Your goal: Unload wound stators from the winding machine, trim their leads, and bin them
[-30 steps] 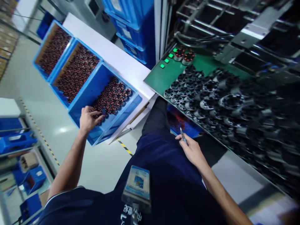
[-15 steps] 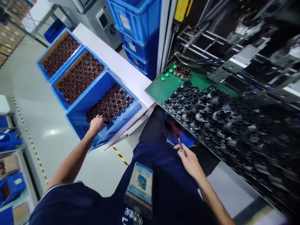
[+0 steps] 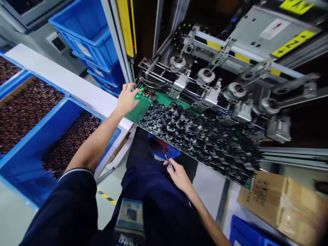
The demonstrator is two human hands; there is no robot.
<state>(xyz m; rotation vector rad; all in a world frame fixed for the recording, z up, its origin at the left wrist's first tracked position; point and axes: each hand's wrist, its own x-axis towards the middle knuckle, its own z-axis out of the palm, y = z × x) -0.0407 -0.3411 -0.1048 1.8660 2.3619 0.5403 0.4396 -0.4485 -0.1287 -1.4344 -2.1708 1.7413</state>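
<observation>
My left hand [image 3: 127, 99] is over the left end of the green work surface [image 3: 135, 115], fingers spread, with nothing visible in it. Its fingertips are beside the green lit squares [image 3: 137, 96]; whether they touch cannot be made out. Just right of them stand two copper-wound motor stators [image 3: 152, 95]. Many black and silver stator cores [image 3: 181, 124] are piled in rows along the surface. Lower down, in front of my body, my right hand [image 3: 179, 176] is closed around a slim tool [image 3: 169, 163] with a pointed metal tip and blue-grey handle.
Behind the cores stands a machine with metal clamps and round heads [image 3: 205, 76]. Blue bins [image 3: 19, 171] of wound stators are at left, near a white tabletop [image 3: 55, 73]. Stacked blue crates [image 3: 89, 44] stand behind. A cardboard box [image 3: 269, 198] sits at lower right.
My left hand has left the stators in the blue bin and moved right to the lit squares. The view has swung right. My right hand still holds the slim tool.
</observation>
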